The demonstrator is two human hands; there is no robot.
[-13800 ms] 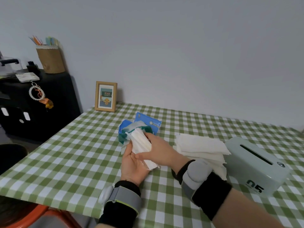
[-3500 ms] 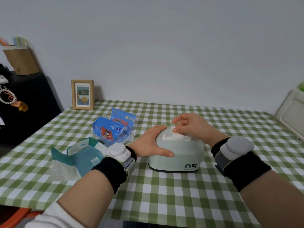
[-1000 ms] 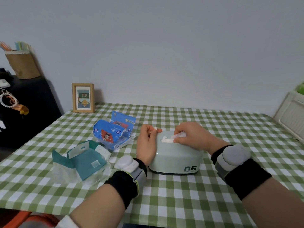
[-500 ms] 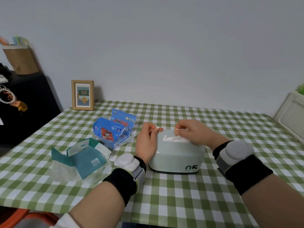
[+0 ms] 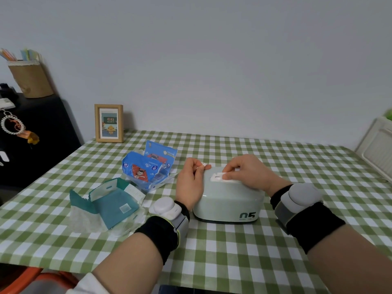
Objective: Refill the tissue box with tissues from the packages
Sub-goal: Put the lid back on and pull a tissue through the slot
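The pale green tissue box [image 5: 228,203] marked "05" stands upright on the checked table. A white tissue [image 5: 220,178] pokes out of the slot in its top. My right hand [image 5: 248,175] rests on the lid with fingertips pinched on that tissue. My left hand [image 5: 189,183] is at the box's left end, thumb and forefinger pinching a small white corner of tissue. Two opened packages lie to the left: a blue one [image 5: 148,168] and a teal one [image 5: 112,200].
A wooden picture frame [image 5: 109,123] stands at the table's back left. A black cabinet [image 5: 31,136] with a pencil holder [image 5: 29,78] is further left. A white ribbed object [image 5: 376,145] sits at the right edge. An orange chair [image 5: 27,281] shows below the table's near edge.
Since one second ago my hands have stayed at the box, the right fingers shifting slightly over the tissue at the slot. Earlier, tissues lay stacked beside the box and the left hand held a package.
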